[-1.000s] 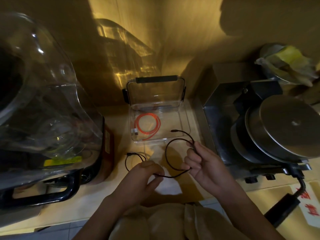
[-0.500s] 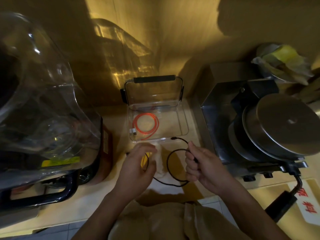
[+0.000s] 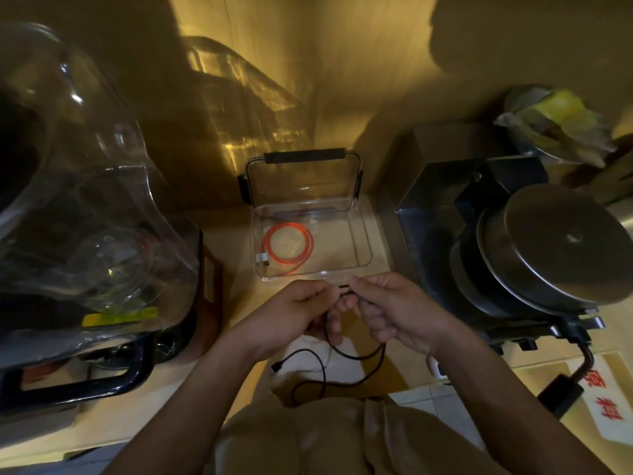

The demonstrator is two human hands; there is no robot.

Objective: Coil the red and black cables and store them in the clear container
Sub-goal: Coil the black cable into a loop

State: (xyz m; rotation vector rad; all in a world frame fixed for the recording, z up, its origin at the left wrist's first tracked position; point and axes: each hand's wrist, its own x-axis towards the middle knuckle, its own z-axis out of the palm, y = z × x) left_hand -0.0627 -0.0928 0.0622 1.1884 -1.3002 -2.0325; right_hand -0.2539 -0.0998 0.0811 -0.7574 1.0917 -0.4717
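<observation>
The clear container [image 3: 363,250] sits open on the counter, its lid standing upright at the back. A coiled red cable [image 3: 289,250] with a white plug lies in its left half. Just in front of it, my left hand [image 3: 298,311] and my right hand [image 3: 394,308] meet, both pinching the thin black cable [image 3: 356,356]. One cable end pokes out between my fingertips. The rest hangs below my hands in loose loops, with the other plug dangling at lower left.
A big blender with a clear cover [image 3: 78,214] fills the left side. A steel machine with a round metal lid [image 3: 548,248] stands close on the right, its black cord [image 3: 582,354] trailing down. A white label with red characters [image 3: 606,392] lies at lower right.
My hands have come together in front of the container. The open black loop held between them earlier has collapsed and now hangs below my hands.
</observation>
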